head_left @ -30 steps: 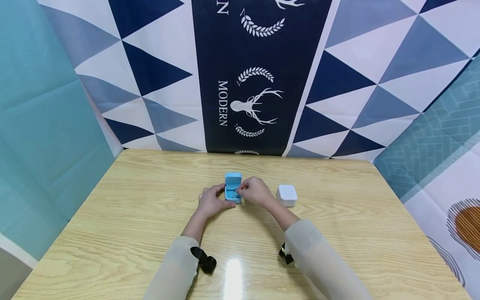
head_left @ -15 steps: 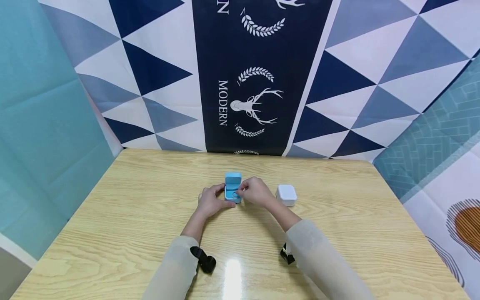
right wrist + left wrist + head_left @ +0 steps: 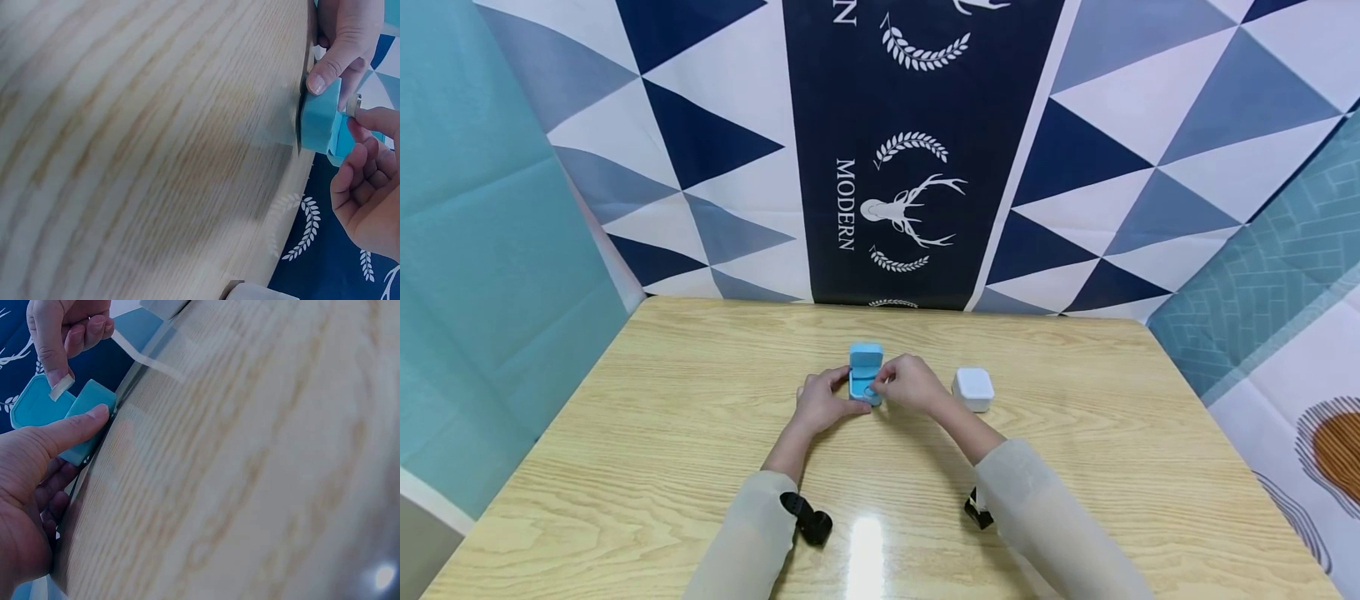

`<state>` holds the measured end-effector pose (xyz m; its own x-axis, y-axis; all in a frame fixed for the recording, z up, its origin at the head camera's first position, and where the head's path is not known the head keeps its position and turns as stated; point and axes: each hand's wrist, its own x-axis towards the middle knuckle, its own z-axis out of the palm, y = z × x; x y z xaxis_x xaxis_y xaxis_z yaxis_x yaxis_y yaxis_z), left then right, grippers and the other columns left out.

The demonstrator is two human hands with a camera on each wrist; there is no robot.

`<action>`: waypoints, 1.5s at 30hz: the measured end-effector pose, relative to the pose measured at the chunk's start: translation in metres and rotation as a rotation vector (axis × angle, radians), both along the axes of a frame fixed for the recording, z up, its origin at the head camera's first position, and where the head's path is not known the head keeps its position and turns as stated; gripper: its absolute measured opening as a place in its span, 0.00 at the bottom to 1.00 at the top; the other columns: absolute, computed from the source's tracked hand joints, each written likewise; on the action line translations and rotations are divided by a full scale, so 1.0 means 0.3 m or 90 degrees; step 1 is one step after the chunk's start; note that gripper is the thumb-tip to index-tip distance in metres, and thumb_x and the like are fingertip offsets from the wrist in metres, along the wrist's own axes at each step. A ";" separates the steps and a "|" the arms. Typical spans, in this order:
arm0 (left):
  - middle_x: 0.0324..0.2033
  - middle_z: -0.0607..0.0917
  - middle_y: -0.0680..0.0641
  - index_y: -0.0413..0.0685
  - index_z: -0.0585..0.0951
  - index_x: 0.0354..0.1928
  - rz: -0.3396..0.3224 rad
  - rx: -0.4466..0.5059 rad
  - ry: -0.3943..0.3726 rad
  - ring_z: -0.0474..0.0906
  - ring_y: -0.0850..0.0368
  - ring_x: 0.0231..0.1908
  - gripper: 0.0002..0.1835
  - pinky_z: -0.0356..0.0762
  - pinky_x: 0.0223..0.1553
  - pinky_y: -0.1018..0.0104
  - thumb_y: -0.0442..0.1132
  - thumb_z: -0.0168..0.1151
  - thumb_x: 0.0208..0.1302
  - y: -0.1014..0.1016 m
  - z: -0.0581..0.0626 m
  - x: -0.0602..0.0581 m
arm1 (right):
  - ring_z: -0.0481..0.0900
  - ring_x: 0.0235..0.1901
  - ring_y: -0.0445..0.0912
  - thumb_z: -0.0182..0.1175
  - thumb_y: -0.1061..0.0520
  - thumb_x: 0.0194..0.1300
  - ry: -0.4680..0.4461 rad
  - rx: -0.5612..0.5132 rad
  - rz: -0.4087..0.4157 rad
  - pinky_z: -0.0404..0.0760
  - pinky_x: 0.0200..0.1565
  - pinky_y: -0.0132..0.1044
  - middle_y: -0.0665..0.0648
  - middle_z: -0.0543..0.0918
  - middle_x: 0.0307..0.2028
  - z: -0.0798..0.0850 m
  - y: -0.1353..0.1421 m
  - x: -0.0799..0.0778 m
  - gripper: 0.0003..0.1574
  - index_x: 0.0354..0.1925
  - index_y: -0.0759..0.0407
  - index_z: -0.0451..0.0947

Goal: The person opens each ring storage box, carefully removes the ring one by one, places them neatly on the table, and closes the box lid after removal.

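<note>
On my feed, the left hand clamps thumb and fingers around the blue box, its raised lid beyond the thumb tip. Rightward, I see the right hand pinching a ring at the box's opening; white case apart, right of those knuckles.

Through the remote head view, I identify a screened-off work area; the building type cannot be determined. Indicators: a wood-grain surface, enclosed by a creased teal sheet at left, a deer-print backdrop behind, and a patterned sheet at right.
</note>
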<state>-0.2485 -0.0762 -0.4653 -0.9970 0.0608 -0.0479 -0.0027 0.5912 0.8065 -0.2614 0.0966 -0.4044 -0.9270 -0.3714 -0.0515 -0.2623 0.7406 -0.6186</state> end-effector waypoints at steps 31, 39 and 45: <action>0.61 0.75 0.48 0.52 0.72 0.63 -0.002 -0.009 0.001 0.64 0.47 0.57 0.41 0.55 0.54 0.53 0.51 0.75 0.43 0.003 0.011 0.000 | 0.68 0.19 0.38 0.65 0.54 0.57 -0.011 0.019 0.040 0.66 0.23 0.29 0.47 0.82 0.20 0.015 -0.010 0.028 0.08 0.26 0.56 0.85; 0.60 0.76 0.48 0.51 0.72 0.63 -0.002 -0.011 0.006 0.64 0.47 0.57 0.40 0.55 0.54 0.52 0.51 0.75 0.45 0.002 0.009 0.001 | 0.68 0.18 0.37 0.66 0.54 0.56 0.003 0.020 0.065 0.67 0.23 0.28 0.51 0.83 0.20 0.021 -0.014 0.040 0.09 0.25 0.57 0.85; 0.60 0.76 0.48 0.51 0.72 0.63 -0.001 -0.014 0.008 0.64 0.47 0.57 0.39 0.55 0.54 0.53 0.50 0.74 0.46 0.000 0.008 0.002 | 0.67 0.18 0.38 0.65 0.54 0.56 0.002 0.025 0.075 0.66 0.24 0.28 0.51 0.83 0.21 0.019 -0.016 0.044 0.08 0.26 0.57 0.85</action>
<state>-0.2478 -0.0761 -0.4629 -0.9974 0.0622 -0.0368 0.0087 0.6090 0.7932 -0.2482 0.0918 -0.3986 -0.8773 -0.4755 -0.0649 -0.3512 0.7282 -0.5886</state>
